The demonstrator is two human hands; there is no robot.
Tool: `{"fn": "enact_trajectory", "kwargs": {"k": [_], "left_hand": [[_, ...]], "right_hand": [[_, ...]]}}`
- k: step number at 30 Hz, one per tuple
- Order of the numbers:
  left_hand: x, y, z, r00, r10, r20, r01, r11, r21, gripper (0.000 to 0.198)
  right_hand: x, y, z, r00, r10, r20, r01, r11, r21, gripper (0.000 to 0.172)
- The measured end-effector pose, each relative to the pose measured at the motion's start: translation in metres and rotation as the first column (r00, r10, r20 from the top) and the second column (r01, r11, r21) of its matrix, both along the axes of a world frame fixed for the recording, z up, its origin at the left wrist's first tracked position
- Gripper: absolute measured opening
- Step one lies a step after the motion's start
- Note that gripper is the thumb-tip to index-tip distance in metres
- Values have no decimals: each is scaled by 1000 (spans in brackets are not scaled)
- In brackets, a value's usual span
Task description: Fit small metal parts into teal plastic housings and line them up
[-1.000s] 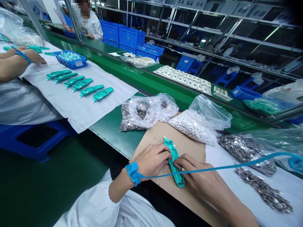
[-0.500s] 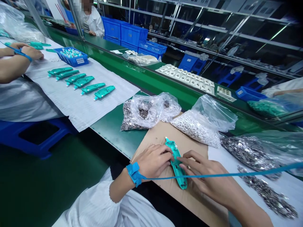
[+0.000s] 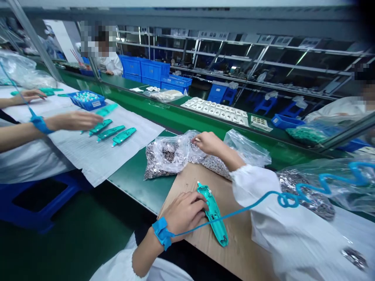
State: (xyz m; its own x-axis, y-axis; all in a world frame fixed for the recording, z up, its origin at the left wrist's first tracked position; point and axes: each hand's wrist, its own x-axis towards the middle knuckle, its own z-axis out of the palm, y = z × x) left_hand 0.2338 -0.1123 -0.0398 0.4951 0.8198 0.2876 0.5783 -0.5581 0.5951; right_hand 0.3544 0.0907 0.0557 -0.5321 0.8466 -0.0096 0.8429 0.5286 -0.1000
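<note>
Head view: left hand (image 3: 187,212), fingers curled, holds the teal casing (image 3: 216,220) by its left edge on the cardboard (image 3: 241,249), right hand (image 3: 208,143), fingers narrowed, is at the small clear bag (image 3: 197,155), can't tell if gripping anything.

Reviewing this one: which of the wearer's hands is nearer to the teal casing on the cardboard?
Left. The left hand touches the upper part of the casing from its left side; the right hand is beyond its far end, at a clear bag.
</note>
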Motion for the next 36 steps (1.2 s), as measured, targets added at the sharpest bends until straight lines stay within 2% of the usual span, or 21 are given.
{"fn": "enact_trajectory", "kwargs": {"k": [3, 7, 13, 22, 29, 36], "left_hand": [[0, -1, 1, 1000, 7, 4, -7, 1000, -3, 12], [0, -1, 2, 1000, 8, 29, -8, 1000, -14, 10], [-1, -1, 4, 999, 8, 41, -7, 1000, -25, 9], [-1, -1, 2, 999, 3, 35, -2, 999, -41, 10], [-1, -1, 2, 999, 2, 32, -1, 1000, -31, 9], [0, -2, 2, 999, 12, 40, -11, 1000, -24, 11]], "right_hand": [[-23, 17, -13, 994, -9, 107, 16, 998, -62, 31], [-28, 22, -25, 977, 6, 214, 11, 997, -79, 30], [-20, 21, -20, 963, -1, 269, 9, 1000, -27, 29], [-10, 9, -7, 973, -17, 231, 10, 999, 32, 25], [-11, 14, -11, 990, 10, 138, -15, 999, 32, 31], [-6, 12, -10, 995, 26, 99, -29, 999, 33, 20]]}}
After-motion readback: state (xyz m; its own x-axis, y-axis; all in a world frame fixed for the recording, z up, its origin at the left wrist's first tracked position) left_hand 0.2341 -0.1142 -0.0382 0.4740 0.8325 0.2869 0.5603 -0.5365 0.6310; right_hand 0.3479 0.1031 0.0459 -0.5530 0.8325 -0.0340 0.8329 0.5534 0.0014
